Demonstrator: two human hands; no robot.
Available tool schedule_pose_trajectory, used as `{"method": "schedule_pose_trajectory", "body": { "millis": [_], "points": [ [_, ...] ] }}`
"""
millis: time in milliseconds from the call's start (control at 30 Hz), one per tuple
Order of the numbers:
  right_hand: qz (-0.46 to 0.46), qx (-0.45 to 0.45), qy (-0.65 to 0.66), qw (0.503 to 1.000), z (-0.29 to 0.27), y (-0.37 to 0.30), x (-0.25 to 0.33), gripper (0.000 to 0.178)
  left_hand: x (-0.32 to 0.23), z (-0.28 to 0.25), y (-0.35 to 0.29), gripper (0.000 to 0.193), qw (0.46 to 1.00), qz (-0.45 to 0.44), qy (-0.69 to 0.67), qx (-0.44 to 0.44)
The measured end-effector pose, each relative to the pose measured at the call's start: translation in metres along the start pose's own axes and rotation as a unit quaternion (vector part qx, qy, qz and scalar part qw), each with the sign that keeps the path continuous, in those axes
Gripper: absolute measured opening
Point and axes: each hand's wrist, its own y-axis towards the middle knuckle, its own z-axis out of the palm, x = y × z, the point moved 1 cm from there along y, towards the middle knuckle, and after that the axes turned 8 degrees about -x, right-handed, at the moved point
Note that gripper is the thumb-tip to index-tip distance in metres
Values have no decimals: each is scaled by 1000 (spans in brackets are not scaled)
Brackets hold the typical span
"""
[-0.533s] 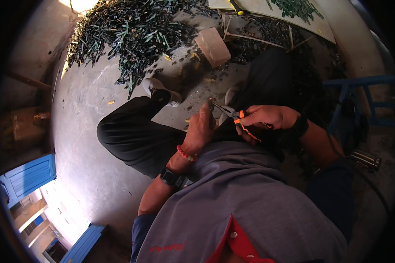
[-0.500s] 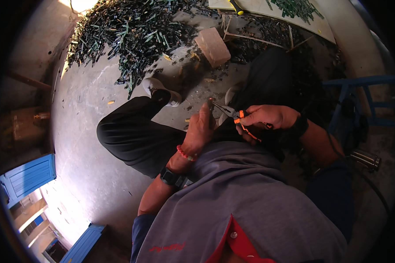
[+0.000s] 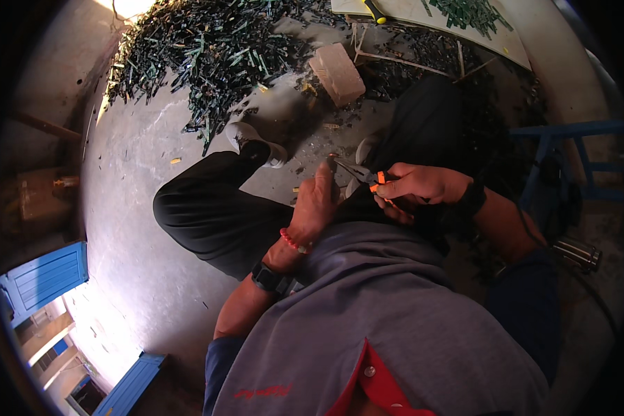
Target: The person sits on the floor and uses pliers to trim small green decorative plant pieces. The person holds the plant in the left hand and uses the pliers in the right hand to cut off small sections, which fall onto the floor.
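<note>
My right hand is wrapped round a pair of needle-nose pliers with orange and black handles. The plier jaws point left and reach the upper end of a small dark strip with a copper-coloured tip. My left hand is closed on that strip, thumb side up, just left of the jaws. Its lower part is hidden by my fingers, so its exact kind does not show. Both hands are close together above my lap.
A large heap of dark green strips covers the floor ahead. A brick lies beside it. On a pale board at the far right are more green strips and a yellow-and-black handle. A blue frame stands at right.
The plier handles have come closer together in my right hand, whose fingers have curled in. My left hand has stayed almost in place with the strip.
</note>
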Motion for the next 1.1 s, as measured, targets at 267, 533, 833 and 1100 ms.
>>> {"method": "schedule_pose_trajectory", "body": {
  "millis": [267,533,833,1100],
  "points": [
    [-103,-59,-178,977,0,8,7,28,-29,-17,-3,45,932,-218,-288,-20],
    [-276,-300,-428,807,17,3,1,31,-42,-20,-6,61,906,-216,-364,-5],
    [-254,-375,-528,718,23,5,-1,30,-40,-20,-8,58,892,-230,-388,-2],
    [-351,-452,-586,574,29,13,-3,25,-43,-23,-10,55,869,-250,-427,0]
  ]
}}
